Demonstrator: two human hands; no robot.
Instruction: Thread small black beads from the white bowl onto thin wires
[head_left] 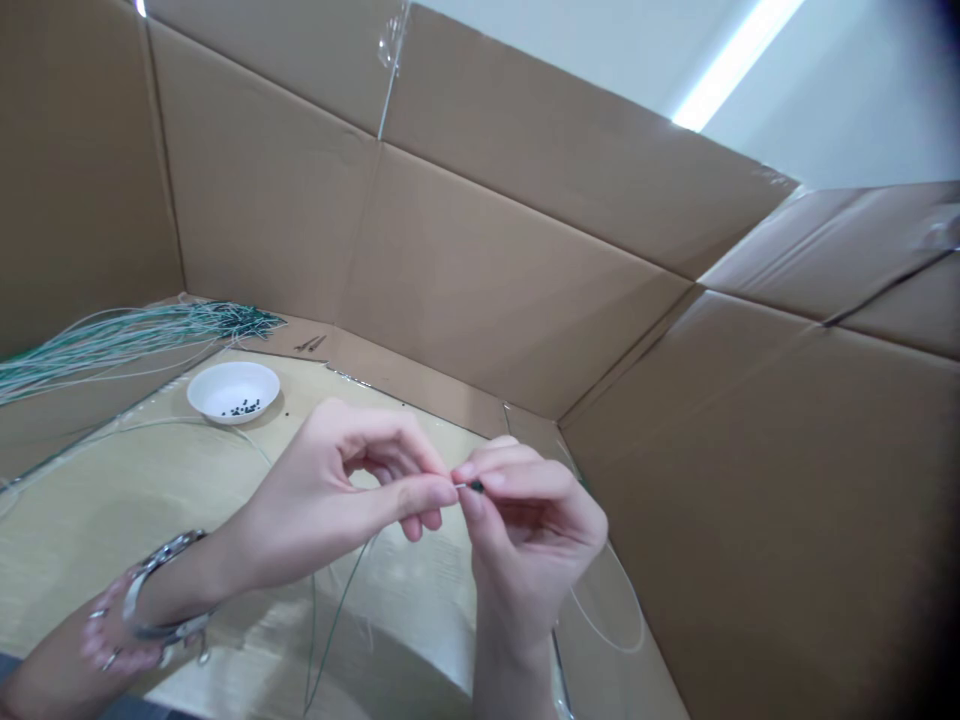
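Observation:
Above the pale work surface, my left hand (360,480) pinches a thin white wire end (461,486) between thumb and index finger. Its fingertips meet those of my right hand (529,510), which is closed on a small dark green piece (476,486) at the wire's end. Whether the wire goes into the piece is too small to tell. A green wire (337,620) hangs below my left hand, and a white wire loop (630,640) curves out behind my right wrist. Bracelets (165,590) circle my left wrist.
A white bowl (234,385) with several small dark pieces stands at the back left. Behind it lies a bundle of green and white wires (165,330). Two small dark items (310,343) lie near the cardboard wall (495,260), which encloses the surface.

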